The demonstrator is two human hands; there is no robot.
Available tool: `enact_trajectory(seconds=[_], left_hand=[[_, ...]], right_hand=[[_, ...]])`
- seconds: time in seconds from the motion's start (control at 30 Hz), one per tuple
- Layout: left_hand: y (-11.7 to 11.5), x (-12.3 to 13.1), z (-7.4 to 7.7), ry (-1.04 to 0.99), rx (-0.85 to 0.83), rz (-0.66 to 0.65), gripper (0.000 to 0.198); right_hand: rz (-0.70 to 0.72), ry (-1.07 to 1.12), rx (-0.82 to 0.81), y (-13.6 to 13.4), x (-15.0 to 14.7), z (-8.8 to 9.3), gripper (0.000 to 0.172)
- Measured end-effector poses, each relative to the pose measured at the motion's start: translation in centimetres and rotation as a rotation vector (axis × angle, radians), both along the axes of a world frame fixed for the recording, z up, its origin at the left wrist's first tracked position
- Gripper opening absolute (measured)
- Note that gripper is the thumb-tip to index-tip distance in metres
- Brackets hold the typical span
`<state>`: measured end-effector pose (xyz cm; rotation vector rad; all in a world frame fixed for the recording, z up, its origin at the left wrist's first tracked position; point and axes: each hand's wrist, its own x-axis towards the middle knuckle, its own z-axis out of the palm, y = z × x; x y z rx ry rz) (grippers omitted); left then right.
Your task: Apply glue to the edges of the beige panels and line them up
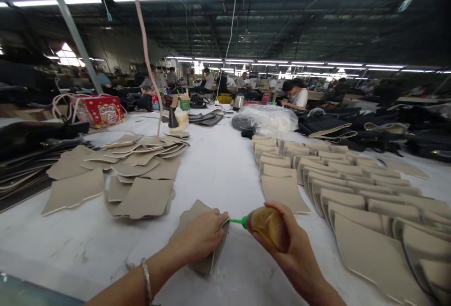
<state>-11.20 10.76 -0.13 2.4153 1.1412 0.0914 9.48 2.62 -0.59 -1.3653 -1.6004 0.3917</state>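
Observation:
My left hand (202, 235), with a bracelet on the wrist, lies over a beige piece (193, 213) on the white table, its fingers gripping the piece near its right edge. In my right hand (294, 249) is a bottle of amber liquid (267, 228), tilted sideways. The bottle's green nozzle (239, 221) points left, and its thin tip is at the edge of the beige piece beside my left fingertips. Whether liquid is coming out is too small to tell.
Loose beige pieces (144, 198) are piled at the left. Overlapping rows of beige pieces (352, 212) cover the right side. Farther back are a red bag (98, 110), a clear plastic bag (268, 119), dark material (373, 130) and a seated person (298, 95). A cord (143, 29) hangs at centre-left.

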Motion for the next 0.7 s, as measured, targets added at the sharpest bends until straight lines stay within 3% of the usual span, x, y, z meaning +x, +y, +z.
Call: enact_trajectory(seconds=[0.2,0.4,0.7], left_hand=[[-0.2,-0.18,-0.2,0.004,-0.039,0.068,0.047],[-0.41,-0.28,0.29,-0.04,-0.038,0.087,0.029],[-0.34,-0.06,0.74,0.001,-0.083,0.11,0.037]], right_hand=[[0.038,-0.059,-0.045,-0.14,0.0,0.01,0.049],[0.037,-0.03,-0.03,0.04,0.38,-0.18,0.05],[-0.003,0.006,-0.064,0.29,0.51,-0.17,0.047]])
